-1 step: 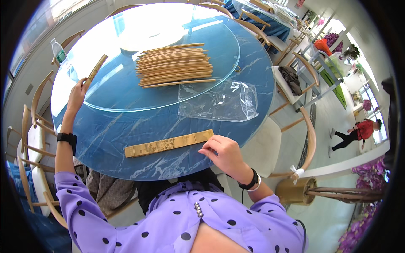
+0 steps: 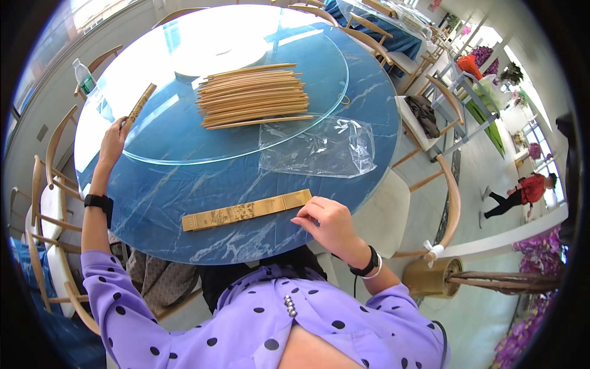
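Note:
My left hand point(image 2: 113, 141) reaches over the table's left side, fingers closed round the lower end of a narrow gold printed paper sleeve point(image 2: 142, 102) that slants up and away. A flat stack of similar gold sleeves point(image 2: 247, 210) lies near the table's front edge. Beside its right end rests my right hand point(image 2: 329, 222), fingers curled and pinched together; whether anything is between them is hidden. Farther back, a pile of thin wooden chopsticks point(image 2: 253, 95) lies crosswise on the round glass turntable point(image 2: 184, 161).
A crumpled clear plastic bag point(image 2: 319, 150) lies right of centre on the blue marbled round table point(image 2: 369, 92). A clear bottle point(image 2: 83, 76) stands at the far left. Wooden chairs point(image 2: 452, 215) surround the table. At the right, a person point(image 2: 530, 192) in red walks.
The gold sleeve in my left hand has dipped very slightly at its far tip. My right hand and the stack are practically unmoved.

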Demonstrator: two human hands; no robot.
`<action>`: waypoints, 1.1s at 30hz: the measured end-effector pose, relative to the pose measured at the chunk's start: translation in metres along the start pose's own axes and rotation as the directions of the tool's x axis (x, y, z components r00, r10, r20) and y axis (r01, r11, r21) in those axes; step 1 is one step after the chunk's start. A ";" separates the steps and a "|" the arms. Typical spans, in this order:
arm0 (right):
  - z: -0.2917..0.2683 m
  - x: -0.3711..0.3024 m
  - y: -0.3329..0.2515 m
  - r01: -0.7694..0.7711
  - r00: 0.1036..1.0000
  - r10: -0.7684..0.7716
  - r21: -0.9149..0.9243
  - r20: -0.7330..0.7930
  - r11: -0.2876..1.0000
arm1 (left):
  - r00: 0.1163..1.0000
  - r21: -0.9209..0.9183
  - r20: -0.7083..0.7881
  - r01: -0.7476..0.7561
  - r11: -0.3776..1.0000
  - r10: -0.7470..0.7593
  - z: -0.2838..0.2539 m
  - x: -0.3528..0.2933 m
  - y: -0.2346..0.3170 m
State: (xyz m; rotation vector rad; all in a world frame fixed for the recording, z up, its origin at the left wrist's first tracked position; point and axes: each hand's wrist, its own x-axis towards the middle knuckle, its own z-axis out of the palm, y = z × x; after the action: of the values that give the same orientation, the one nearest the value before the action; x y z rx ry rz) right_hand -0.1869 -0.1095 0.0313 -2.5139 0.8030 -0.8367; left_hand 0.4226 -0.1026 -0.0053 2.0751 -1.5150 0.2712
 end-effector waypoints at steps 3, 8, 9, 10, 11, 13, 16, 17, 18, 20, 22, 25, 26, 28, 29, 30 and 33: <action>-0.007 -0.004 0.009 -0.030 0.999 0.031 -0.019 0.036 0.999 | 1.000 0.147 0.019 -0.019 0.989 0.016 0.017 -0.003 0.016; -0.025 0.016 0.016 0.007 0.958 0.006 -0.046 0.286 0.999 | 1.000 0.335 0.002 0.004 0.942 -0.005 0.021 -0.006 0.020; -0.027 0.027 0.018 0.024 0.948 -0.014 -0.027 0.319 0.999 | 1.000 0.340 0.006 0.005 0.941 -0.008 0.022 -0.008 0.020; -0.031 0.038 0.022 0.023 0.942 -0.011 -0.031 0.336 0.999 | 1.000 0.338 0.007 0.003 0.941 -0.006 0.023 -0.007 0.022; -0.035 0.051 0.025 0.023 0.936 -0.009 -0.035 0.353 0.999 | 1.000 0.337 0.011 -0.004 0.942 0.000 0.022 -0.007 0.022; -0.040 0.085 0.030 0.093 0.922 -0.056 -0.077 0.382 0.993 | 1.000 0.338 0.020 -0.019 0.941 0.013 0.018 -0.010 0.021; -0.030 0.135 0.044 0.207 0.928 -0.155 -0.122 0.338 0.971 | 0.994 0.469 -0.106 0.025 0.883 0.029 0.006 -0.021 0.037; -0.022 0.152 0.046 0.250 0.922 -0.194 -0.129 0.336 0.960 | 0.988 0.531 -0.150 0.057 0.845 0.028 -0.005 -0.025 0.049; -0.014 0.164 0.053 0.296 0.922 -0.236 -0.165 0.307 0.941 | 0.989 0.500 -0.145 0.043 0.865 0.035 -0.012 -0.032 0.069; 0.004 0.183 0.070 0.388 0.902 -0.312 -0.243 0.298 0.889 | 0.993 0.334 -0.091 -0.041 0.942 0.075 -0.029 -0.061 0.122; 0.018 0.197 0.084 0.480 0.863 -0.376 -0.316 0.337 0.818 | 0.996 0.032 0.019 -0.082 0.996 0.082 -0.050 -0.106 0.187; 0.043 0.217 0.083 0.548 0.832 -0.455 -0.342 0.317 0.764 | 0.994 -0.172 0.032 -0.097 0.980 0.104 -0.070 -0.177 0.257; 0.049 0.224 0.081 0.558 0.825 -0.461 -0.351 0.326 0.752 | 0.995 -0.226 0.052 -0.071 0.972 0.085 -0.072 -0.196 0.271; 0.057 0.229 0.081 0.555 0.823 -0.448 -0.329 0.348 0.764 | 0.998 -0.310 0.057 -0.008 0.951 0.027 -0.059 -0.228 0.287; 0.059 0.230 0.081 0.552 0.822 -0.439 -0.322 0.362 0.769 | 0.999 -0.352 0.046 0.004 0.936 0.013 -0.052 -0.239 0.294; 0.060 0.231 0.082 0.577 0.809 -0.468 -0.326 0.355 0.749 | 0.998 -0.401 0.054 0.008 0.916 0.015 -0.046 -0.247 0.299; 0.064 0.231 0.084 0.573 0.795 -0.448 -0.265 0.409 0.776 | 0.999 -0.504 0.053 0.020 0.864 0.008 -0.029 -0.262 0.310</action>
State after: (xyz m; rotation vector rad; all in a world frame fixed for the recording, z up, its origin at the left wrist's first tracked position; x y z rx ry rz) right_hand -0.0273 -0.3067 0.0389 -3.1795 0.1460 -0.4045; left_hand 0.0494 0.0609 -0.0069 1.6735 -1.4205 -0.1762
